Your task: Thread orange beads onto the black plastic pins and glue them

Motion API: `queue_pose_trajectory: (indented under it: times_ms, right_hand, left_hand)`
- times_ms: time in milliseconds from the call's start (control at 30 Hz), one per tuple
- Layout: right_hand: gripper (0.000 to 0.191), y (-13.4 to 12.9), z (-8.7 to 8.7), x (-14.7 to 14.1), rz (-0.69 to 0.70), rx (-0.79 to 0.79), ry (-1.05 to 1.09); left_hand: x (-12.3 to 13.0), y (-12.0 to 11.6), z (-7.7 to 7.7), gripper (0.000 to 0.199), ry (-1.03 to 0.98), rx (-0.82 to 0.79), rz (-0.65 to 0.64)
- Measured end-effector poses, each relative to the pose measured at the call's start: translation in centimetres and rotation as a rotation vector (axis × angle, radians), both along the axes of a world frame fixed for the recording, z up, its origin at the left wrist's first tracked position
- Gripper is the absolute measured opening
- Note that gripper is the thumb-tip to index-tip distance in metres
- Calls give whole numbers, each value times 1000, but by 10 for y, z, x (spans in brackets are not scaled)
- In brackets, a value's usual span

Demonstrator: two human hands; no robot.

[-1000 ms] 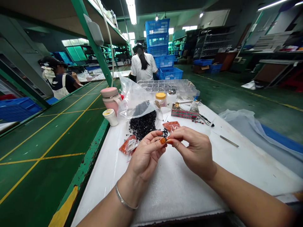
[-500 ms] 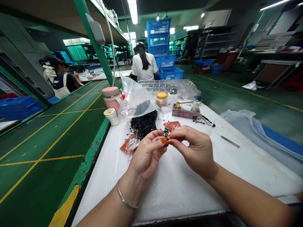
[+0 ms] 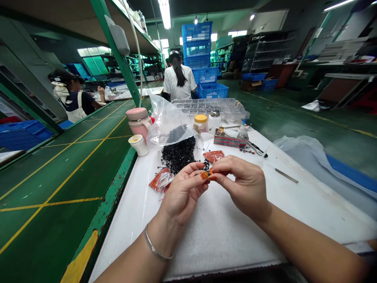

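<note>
My left hand [image 3: 184, 192] and my right hand [image 3: 246, 184] meet fingertip to fingertip over the white table [image 3: 229, 243]. Each pinches at a tiny dark and orange piece between them, too small to make out. Behind the fingers lies a heap of small black parts [image 3: 178, 155], spilling from a clear plastic bag [image 3: 167, 118]. One bag of orange pieces [image 3: 159, 179] rests left of my left hand, and another orange bag [image 3: 213, 156] lies just beyond my fingertips.
A pink flask [image 3: 138, 122], white tub [image 3: 138, 145], yellow-lidded jar [image 3: 200, 125], patterned box [image 3: 228, 140] and clear divided tray [image 3: 206, 106] stand farther back. A metal tool [image 3: 286, 175] lies right. Green conveyor [image 3: 73, 157] runs left; two people sit beyond.
My hands stay nearly in place, with slight finger movement at the tiny piece. At the left, the other person's hand has risen a little.
</note>
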State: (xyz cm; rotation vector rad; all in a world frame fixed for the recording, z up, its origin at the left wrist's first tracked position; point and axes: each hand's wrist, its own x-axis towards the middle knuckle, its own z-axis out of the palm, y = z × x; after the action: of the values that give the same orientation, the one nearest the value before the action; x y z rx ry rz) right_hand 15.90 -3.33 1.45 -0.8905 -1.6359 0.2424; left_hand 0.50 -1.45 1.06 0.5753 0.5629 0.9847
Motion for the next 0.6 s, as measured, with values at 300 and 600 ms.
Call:
queue_pose_trajectory:
  times_ms: [300, 600]
  right_hand:
    - [9, 2, 0, -1, 9, 71, -12]
    - [8, 1, -1, 0, -19, 75, -57]
  left_hand:
    - [0, 1, 1, 29, -4, 8, -24]
    - [0, 1, 0, 29, -26, -14, 6]
